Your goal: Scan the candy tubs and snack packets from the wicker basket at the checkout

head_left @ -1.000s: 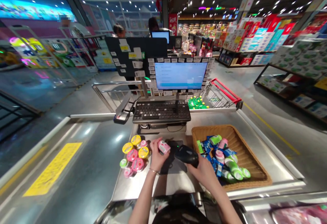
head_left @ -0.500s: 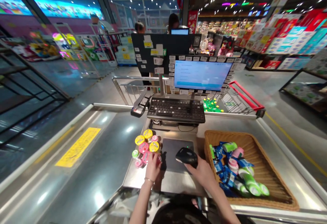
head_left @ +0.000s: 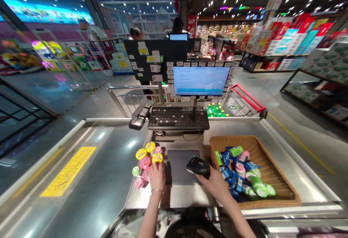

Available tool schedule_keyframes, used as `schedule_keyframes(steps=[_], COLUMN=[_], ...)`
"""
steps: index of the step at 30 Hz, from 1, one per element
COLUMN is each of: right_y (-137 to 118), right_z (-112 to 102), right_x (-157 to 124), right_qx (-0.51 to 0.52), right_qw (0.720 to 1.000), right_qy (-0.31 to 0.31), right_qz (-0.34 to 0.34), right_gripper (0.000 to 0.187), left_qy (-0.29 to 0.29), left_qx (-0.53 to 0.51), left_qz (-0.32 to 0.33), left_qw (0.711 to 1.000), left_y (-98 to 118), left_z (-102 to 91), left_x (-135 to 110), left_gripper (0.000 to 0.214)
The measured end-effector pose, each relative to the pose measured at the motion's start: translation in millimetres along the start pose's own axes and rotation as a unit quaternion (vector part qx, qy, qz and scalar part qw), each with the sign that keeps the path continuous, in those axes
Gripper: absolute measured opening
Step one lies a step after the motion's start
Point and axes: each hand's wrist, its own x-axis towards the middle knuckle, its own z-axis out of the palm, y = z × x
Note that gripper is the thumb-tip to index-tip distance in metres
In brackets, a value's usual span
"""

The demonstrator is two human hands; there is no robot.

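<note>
My right hand (head_left: 213, 182) is wrapped round a black handheld barcode scanner (head_left: 199, 167), held over the dark flat scanning plate (head_left: 178, 165). My left hand (head_left: 157, 177) has its fingers bent down at the right side of a cluster of small round lidded tubs. Its fingertips meet the edge of a yellow-lidded tub (head_left: 157, 157); what lies under the palm is hidden. Near it stand a pink-lidded tub (head_left: 144, 162), a green-lidded tub (head_left: 136, 171) and several other pink and yellow ones.
At right, a wicker basket (head_left: 282, 180) holds blue packets and green and pink containers. A keyboard (head_left: 178, 118) and a monitor (head_left: 201, 80) stand ahead, with a card terminal (head_left: 138, 120) to their left. Behind are a red-handled cart (head_left: 247, 96) and a person (head_left: 135, 33).
The view has turned slightly right, so most things sit further left. My left hand has shifted onto the right edge of the tub cluster. The scanner stays in my right hand.
</note>
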Motion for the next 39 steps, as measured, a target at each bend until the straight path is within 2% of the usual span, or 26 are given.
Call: schedule_keyframes(steps=[2, 4, 8, 12, 14, 16, 20, 23, 26, 30, 35, 39], right_y=[6, 14, 33, 57, 71, 84, 104, 114, 121, 125, 122, 120], right_z=[-5, -12, -32, -56, -67, -76, -91, -100, -104, -105, -106, -106], right_x=[-1, -2, -5, -11, -15, -20, -26, -30, -30, -27, -25, -23], right_qx=[0.017, 0.038, 0.078, 0.117, 0.119, 0.116, 0.114, 0.114, 0.119, 0.122, 0.123, 0.119], right_qw=[1.000, 0.999, 0.993, 0.978, 0.969, 0.961, 0.949, 0.944, 0.944, 0.944, 0.948, 0.949], right_qy=[0.001, 0.017, 0.089, 0.163, 0.198, 0.229, 0.262, 0.276, 0.277, 0.277, 0.262, 0.258], right_qz=[-0.005, -0.005, 0.024, 0.061, 0.086, 0.106, 0.133, 0.138, 0.130, 0.133, 0.131, 0.140], right_gripper=[0.034, 0.034, 0.036, 0.039, 0.041, 0.043, 0.044, 0.043, 0.042, 0.044, 0.044, 0.045], left_qy=[0.019, 0.042, 0.071, 0.033, -0.005, -0.076, -0.246, -0.311, -0.373, -0.414, -0.409, -0.373], left_qx=[-0.029, -0.085, -0.215, -0.282, -0.287, -0.251, -0.078, -0.015, 0.032, 0.065, 0.065, 0.034], left_qz=[0.029, 0.076, 0.188, 0.277, 0.321, 0.345, 0.316, 0.296, 0.280, 0.266, 0.255, 0.253], left_qw=[0.999, 0.993, 0.956, 0.918, 0.902, 0.901, 0.913, 0.903, 0.884, 0.868, 0.874, 0.892], left_y=[14, 38, 106, 176, 209, 241, 304, 339, 358, 363, 360, 355], left_z=[-7.4, -17.8, -37.3, -40.3, -34.8, -26.6, -5.8, 12.2, 28.3, 40.9, 42.5, 31.7], left_x=[7, 17, 39, 58, 67, 76, 95, 106, 111, 108, 102, 100], left_gripper=[0.029, 0.025, 0.021, 0.022, 0.023, 0.027, 0.037, 0.043, 0.053, 0.058, 0.068, 0.074])
